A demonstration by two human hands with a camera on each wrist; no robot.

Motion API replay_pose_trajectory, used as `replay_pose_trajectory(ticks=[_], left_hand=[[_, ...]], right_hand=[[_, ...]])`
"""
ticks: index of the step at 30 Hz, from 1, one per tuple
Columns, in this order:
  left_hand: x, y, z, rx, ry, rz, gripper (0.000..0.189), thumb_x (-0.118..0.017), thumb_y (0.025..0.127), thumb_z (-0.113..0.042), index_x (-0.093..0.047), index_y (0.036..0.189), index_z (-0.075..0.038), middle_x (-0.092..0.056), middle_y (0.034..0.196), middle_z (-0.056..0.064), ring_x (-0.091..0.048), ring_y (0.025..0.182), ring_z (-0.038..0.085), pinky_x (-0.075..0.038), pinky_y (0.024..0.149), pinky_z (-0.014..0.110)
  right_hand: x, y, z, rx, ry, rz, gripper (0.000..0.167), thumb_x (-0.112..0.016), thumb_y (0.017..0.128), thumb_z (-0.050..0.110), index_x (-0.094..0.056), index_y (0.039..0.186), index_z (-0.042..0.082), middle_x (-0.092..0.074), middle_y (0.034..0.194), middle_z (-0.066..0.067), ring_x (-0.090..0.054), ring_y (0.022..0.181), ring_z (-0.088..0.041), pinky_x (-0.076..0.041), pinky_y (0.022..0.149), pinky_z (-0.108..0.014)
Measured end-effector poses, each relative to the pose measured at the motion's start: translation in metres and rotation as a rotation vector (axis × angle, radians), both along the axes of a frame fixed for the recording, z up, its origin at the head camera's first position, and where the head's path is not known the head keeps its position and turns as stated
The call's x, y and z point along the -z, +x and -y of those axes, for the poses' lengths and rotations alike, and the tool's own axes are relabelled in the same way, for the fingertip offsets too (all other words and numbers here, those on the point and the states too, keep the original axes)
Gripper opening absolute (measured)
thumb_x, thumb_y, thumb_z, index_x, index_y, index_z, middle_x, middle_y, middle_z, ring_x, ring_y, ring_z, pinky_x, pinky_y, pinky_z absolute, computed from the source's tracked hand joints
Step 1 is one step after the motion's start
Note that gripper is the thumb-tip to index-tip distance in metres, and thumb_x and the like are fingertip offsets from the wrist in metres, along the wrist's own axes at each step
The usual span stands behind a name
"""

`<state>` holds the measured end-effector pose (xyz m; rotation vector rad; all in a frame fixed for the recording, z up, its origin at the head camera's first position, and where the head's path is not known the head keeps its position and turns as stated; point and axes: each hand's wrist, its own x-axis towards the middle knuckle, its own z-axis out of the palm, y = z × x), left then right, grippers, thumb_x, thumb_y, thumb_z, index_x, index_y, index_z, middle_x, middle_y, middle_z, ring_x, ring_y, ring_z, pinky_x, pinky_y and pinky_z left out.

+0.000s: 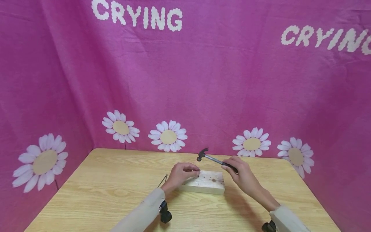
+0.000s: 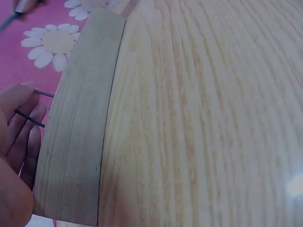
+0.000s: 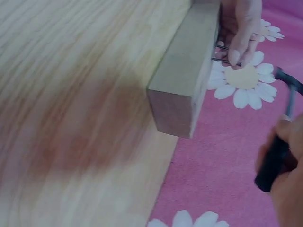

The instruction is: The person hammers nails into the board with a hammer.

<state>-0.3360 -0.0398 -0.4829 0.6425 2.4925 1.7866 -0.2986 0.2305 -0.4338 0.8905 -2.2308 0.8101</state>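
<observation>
A pale wooden block (image 1: 203,188) with dark spots on its top lies on the table. Two thin dark nails stand in its top, side by side, in the wrist views. My left hand (image 1: 181,174) is at the block's left part, and its thumb and fingers pinch one nail (image 3: 226,61). Close by is the other nail (image 2: 29,118), in front of the fingers. My right hand (image 1: 244,175) grips the black handle of a small claw hammer (image 1: 213,159). The hammer's head is raised above the block, apart from the nails.
On the wood-grain table (image 1: 116,180), thin dark rods (image 1: 163,181) show left of the block, beside my left wrist. A pink cloth (image 1: 203,96) with white daisies and lettering hangs behind the table and along its sides.
</observation>
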Motion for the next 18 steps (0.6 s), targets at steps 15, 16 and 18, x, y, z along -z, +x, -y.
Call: replay_pose_trajectory(ticks=[15, 16, 18], left_hand=[[0.0053, -0.0015, -0.0033, -0.015, -0.006, -0.020, 0.014, -0.082, 0.091, -0.014, -0.083, 0.105, -0.011, -0.081, 0.101, -0.001, -0.071, 0.089, 0.005, -0.054, 0.083, 0.021], [0.0064, -0.0018, -0.0034, -0.024, -0.003, -0.015, 0.014, -0.082, 0.091, -0.014, -0.083, 0.104, -0.012, -0.081, 0.100, -0.001, -0.070, 0.087, 0.003, -0.053, 0.082, 0.021], [0.0074, -0.0011, -0.0035, -0.037, 0.002, -0.018, 0.013, -0.083, 0.090, -0.015, -0.083, 0.103, -0.012, -0.081, 0.099, -0.001, -0.069, 0.086, 0.003, -0.053, 0.081, 0.021]], right_hand=[[0.0041, -0.0019, -0.0027, -0.034, 0.075, -0.010, 0.014, -0.078, 0.087, -0.008, -0.075, 0.097, 0.001, -0.061, 0.086, 0.001, -0.048, 0.077, -0.003, -0.044, 0.061, -0.017], [0.0048, -0.0022, -0.0030, -0.038, 0.092, -0.010, 0.014, -0.078, 0.087, -0.008, -0.074, 0.097, 0.002, -0.061, 0.086, 0.002, -0.048, 0.077, -0.003, -0.044, 0.061, -0.018], [0.0063, -0.0028, -0.0038, -0.059, 0.122, -0.012, 0.016, -0.078, 0.087, -0.009, -0.074, 0.095, 0.004, -0.059, 0.085, 0.003, -0.047, 0.076, -0.003, -0.043, 0.061, -0.018]])
